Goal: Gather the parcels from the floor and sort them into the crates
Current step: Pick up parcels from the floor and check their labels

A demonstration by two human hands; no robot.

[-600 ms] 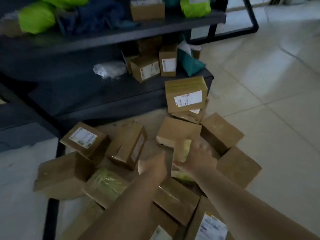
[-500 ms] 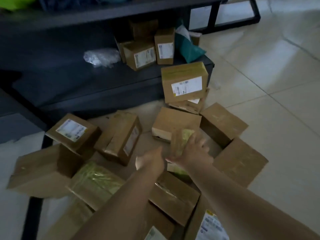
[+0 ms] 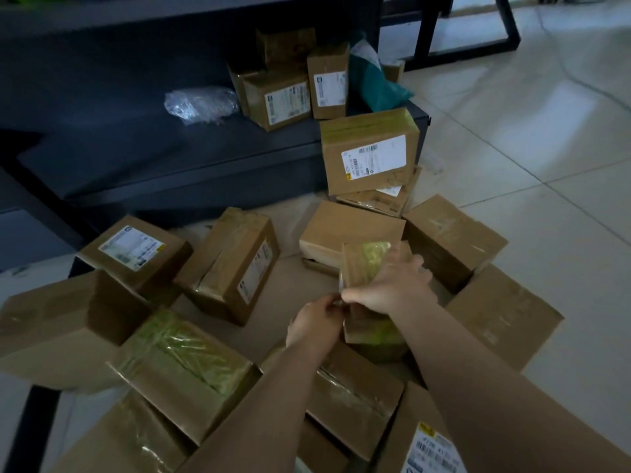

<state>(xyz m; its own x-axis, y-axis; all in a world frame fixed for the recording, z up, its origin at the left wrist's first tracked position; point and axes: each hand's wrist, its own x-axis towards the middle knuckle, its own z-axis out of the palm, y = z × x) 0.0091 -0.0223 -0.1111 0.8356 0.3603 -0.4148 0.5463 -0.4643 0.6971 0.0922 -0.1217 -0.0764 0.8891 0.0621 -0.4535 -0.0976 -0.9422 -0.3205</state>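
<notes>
Several brown cardboard parcels lie heaped on the tiled floor. In the middle of the heap stands a small parcel with yellow-green tape [image 3: 367, 268], tilted on its edge. My right hand [image 3: 392, 285] is clasped over its right side and top. My left hand [image 3: 316, 322] pinches its lower left edge, fingers closed on it. Around it lie a labelled box [image 3: 136, 250] at the left, a box lying on its side [image 3: 239, 264], and a large labelled box [image 3: 370, 151] leaning against the shelf. No crate is in view.
A dark low shelf [image 3: 170, 158] runs across the back, holding more labelled boxes [image 3: 283, 100], a teal bag [image 3: 372, 80] and a clear plastic wrap [image 3: 199, 104]. Bare pale tiles [image 3: 546, 165] stretch to the right. A black frame leg [image 3: 508, 25] stands far right.
My left hand has moved right and closed on the small parcel's lower edge. My right hand has wrapped further over it. The view has tipped downward and closer.
</notes>
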